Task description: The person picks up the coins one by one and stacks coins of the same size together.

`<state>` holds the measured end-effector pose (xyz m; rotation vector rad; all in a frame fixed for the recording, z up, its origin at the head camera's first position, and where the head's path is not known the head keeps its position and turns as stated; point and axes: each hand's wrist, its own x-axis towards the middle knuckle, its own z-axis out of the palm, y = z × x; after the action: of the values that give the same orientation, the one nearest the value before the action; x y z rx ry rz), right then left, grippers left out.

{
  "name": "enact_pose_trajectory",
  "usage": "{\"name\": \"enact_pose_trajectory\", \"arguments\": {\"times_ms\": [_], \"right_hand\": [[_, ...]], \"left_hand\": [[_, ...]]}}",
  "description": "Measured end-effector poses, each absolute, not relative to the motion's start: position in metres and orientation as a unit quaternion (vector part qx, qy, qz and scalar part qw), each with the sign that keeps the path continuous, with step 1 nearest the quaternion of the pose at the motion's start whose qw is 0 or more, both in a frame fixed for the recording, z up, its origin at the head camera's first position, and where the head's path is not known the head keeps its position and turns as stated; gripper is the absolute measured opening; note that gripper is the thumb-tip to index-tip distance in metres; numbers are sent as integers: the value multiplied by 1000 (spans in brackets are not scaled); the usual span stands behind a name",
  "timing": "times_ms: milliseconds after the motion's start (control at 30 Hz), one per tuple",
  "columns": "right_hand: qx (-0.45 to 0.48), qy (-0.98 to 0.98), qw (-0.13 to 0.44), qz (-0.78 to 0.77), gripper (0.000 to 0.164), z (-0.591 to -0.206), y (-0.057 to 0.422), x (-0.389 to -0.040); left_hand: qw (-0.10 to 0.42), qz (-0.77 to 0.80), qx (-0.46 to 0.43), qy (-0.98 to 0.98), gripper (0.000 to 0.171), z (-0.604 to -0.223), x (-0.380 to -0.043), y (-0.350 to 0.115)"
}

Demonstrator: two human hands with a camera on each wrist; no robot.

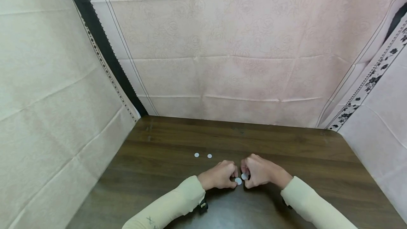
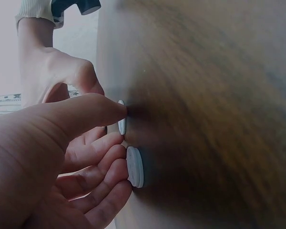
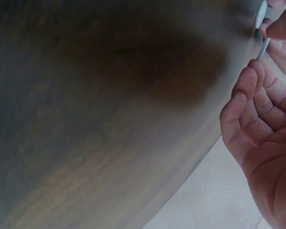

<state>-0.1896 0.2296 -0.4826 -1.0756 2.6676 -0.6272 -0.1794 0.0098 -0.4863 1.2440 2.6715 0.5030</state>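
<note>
Both hands meet low over the brown table [image 1: 178,137], fingertips close together. My left hand [image 1: 221,175] curls its thumb and fingers at a small white disc [image 1: 238,181]. Just to the right, my right hand [image 1: 262,171] pinches another white disc [image 1: 244,176] between thumb and fingers; it shows as a thin edge-on disc [image 3: 263,49] in the right wrist view. In the left wrist view a thicker white piece [image 2: 135,167] with a double edge stands against the left fingertips. Two more white discs lie flat beyond the left hand, a left one [image 1: 196,154] and a right one [image 1: 209,156].
Pale patterned cloth [image 1: 222,45] hangs behind the table's far edge. More cloth hangs along the left side [image 1: 47,80] and the right side [image 1: 381,116]. A dark band [image 1: 105,41] runs down the left corner.
</note>
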Motion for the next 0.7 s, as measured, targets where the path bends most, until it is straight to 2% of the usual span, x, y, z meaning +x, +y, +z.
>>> {"name": "enact_pose_trajectory", "arguments": {"times_ms": [700], "right_hand": [[-374,894,86,-233,20,-488,214,-178]], "left_hand": [[70,177,417,889,13,-489,-181,10]]}}
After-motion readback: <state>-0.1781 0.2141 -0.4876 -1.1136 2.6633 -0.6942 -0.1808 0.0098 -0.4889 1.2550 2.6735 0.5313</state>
